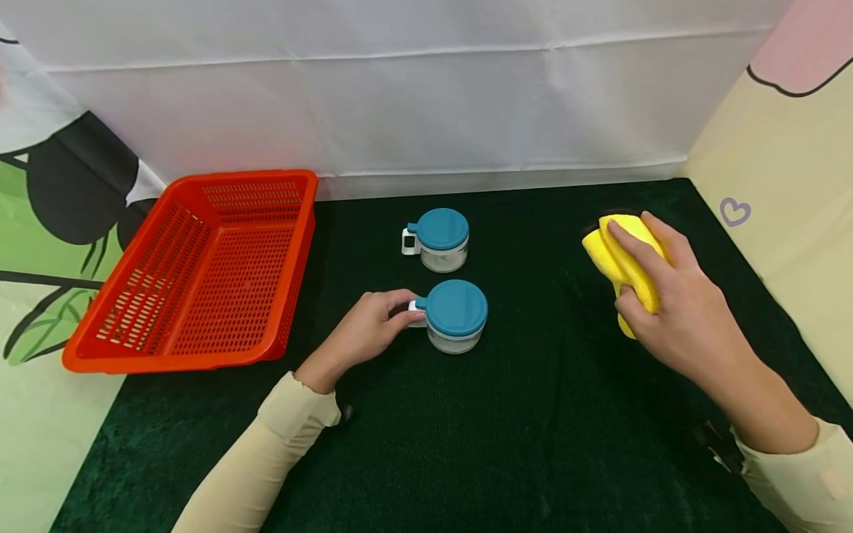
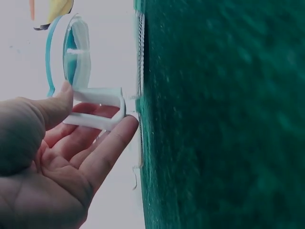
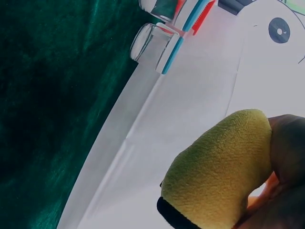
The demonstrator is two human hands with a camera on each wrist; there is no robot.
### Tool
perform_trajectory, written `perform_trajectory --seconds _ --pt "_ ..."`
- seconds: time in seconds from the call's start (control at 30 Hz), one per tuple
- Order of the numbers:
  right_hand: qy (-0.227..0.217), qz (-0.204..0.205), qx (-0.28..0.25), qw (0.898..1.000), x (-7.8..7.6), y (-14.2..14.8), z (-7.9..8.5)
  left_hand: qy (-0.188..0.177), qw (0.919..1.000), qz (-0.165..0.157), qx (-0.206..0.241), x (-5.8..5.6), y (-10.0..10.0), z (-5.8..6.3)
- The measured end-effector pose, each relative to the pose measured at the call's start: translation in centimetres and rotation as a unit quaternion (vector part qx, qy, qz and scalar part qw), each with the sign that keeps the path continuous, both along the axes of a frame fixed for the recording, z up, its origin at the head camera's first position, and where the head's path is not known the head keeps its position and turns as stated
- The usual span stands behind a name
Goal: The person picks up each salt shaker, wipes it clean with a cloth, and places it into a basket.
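Note:
My left hand (image 1: 373, 326) pinches the white handle (image 2: 97, 119) of a small round glass jar (image 1: 456, 318) with a blue lid. Seen from the left wrist, the thumb lies on top of the handle and the fingers below it, and the jar (image 2: 82, 52) shows against the white backdrop. Just behind it stands a second jar (image 1: 443, 240) of the same kind, its handle pointing left. On the right side, my right hand (image 1: 686, 311) grips a folded yellow cloth (image 1: 626, 259) between thumb and fingers. A black edge shows at the end of the cloth (image 3: 219, 171) in the right wrist view.
An orange-red perforated plastic basket (image 1: 220, 289) stands at the left, with nothing visible inside. Dark green fabric (image 1: 466, 444) covers the table. White sheeting (image 1: 426, 111) rises at the back, and a cream printed panel (image 1: 786, 207) borders the right side.

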State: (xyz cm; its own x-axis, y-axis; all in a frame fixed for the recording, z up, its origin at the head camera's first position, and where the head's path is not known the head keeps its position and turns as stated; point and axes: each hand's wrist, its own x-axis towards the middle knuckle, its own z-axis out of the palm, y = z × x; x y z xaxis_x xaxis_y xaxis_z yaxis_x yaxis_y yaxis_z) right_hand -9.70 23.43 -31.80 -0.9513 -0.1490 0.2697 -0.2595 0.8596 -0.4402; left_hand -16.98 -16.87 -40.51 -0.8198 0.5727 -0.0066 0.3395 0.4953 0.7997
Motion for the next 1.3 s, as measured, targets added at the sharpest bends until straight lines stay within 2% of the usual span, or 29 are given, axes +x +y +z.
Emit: perform_trajectory --seconds 0.33,0.47,0.93,1.17,1.3 --pt "0.001 0.005 -0.005 1.000 -0.1 -0.2 -0.2 -0.018 0.9989 0.038 0.019 0.0 0.7 0.2" --pt "0.004 0.006 -0.005 1.000 -0.2 -0.3 -0.3 -0.023 0.9975 0.060 0.029 -0.2 0.8 0.8" --pt "0.024 0.008 -0.034 0.999 -0.5 -0.9 -0.2 0.002 0.9899 0.102 0.099 -1.8 2.2 5.9" --pt "0.023 0.002 -0.082 0.996 -0.9 -1.7 0.6 0.020 0.9838 0.119 0.132 -2.3 3.5 7.8" --pt "0.016 0.019 -0.116 0.993 -1.1 -2.4 1.1 0.039 0.9817 0.126 0.138 -2.3 4.3 8.6"
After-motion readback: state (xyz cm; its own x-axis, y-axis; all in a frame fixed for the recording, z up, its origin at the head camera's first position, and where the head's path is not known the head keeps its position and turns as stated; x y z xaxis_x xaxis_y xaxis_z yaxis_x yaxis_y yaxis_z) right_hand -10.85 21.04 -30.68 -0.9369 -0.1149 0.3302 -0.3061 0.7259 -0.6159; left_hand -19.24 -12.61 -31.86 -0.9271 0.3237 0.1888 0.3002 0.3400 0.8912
